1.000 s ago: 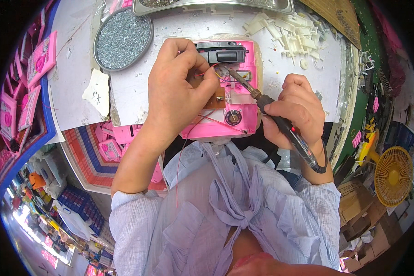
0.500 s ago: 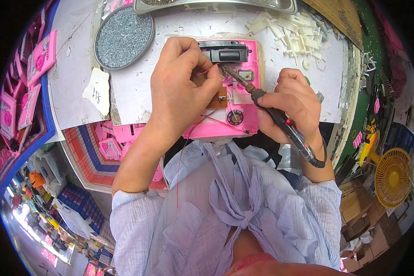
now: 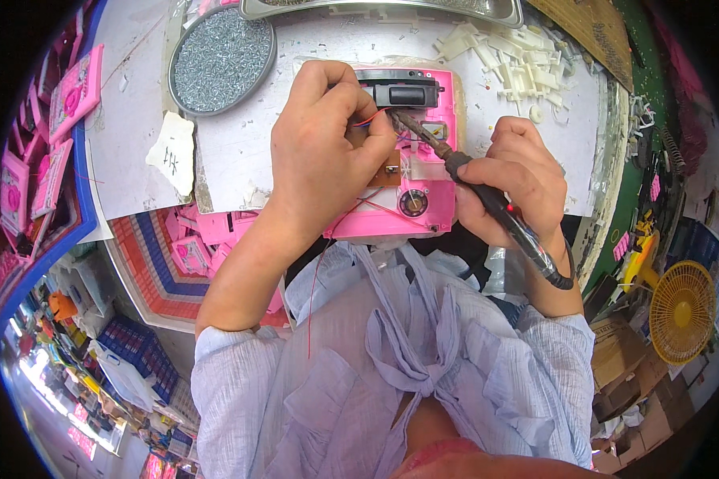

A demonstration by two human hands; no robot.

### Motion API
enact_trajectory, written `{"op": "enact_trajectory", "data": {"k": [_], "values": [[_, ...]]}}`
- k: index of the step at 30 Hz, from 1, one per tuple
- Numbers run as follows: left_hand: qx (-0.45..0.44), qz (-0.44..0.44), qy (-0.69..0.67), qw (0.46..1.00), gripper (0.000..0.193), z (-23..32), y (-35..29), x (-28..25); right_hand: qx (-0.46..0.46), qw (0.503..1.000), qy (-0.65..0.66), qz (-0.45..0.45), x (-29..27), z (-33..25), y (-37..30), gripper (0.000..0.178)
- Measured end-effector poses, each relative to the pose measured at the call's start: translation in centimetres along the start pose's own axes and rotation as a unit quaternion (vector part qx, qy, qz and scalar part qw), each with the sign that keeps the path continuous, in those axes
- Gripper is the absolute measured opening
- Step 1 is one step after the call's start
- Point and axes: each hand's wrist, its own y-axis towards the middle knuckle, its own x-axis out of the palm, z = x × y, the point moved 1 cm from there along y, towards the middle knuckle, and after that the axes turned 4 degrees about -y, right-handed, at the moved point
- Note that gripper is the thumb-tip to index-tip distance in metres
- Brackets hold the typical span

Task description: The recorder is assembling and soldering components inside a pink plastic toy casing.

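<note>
White desk [image 3: 240, 152] carries a pink casing [image 3: 423, 211]; left hand [image 3: 323, 148] fingers pinch wires against it, steadying them just beside the soldering iron [image 3: 487, 199] that right hand [image 3: 519, 180] fingers clench.

We wear a pale blue-grey shirt [image 3: 391, 375] of thin, finely striped cloth, creased and loose across the chest. At its front, towards six o'clock from the hands, a soft bow [image 3: 419, 363] of the same cloth is tied, its two tails running up towards twelve o'clock. The sleeves are pushed up: the left cuff [image 3: 232, 339] bunches at eight o'clock, the right cuff [image 3: 563, 323] at four o'clock. Our left hand [image 3: 323, 152] and right hand [image 3: 511, 180] are bare, with no gloves, rings or watch.
</note>
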Motion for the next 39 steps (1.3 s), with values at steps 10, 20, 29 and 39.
{"op": "enact_trajectory", "data": {"k": [10, 20, 29, 39], "values": [[0.011, 0.009, 0.021, 1.0, 0.012, 0.0, -0.1, 0.2, 0.003, 1.0, 0.003, 0.001, -0.2, -0.1, 0.1, 0.036], [0.005, 0.007, 0.018, 1.0, 0.012, 0.0, -0.1, 0.2, 0.01, 1.0, 0.008, 0.004, -0.8, -0.8, -0.2, 0.036], [-0.003, 0.001, 0.03, 1.0, 0.012, 0.2, -0.2, 0.1, 0.014, 1.0, -0.004, 0.018, -1.8, -0.8, -0.9, 0.029], [0.076, -0.029, 0.053, 0.995, 0.024, 2.0, -0.8, -2.4, 0.053, 0.998, -0.009, 0.03, -4.5, -1.4, -2.5, 0.026]]}}
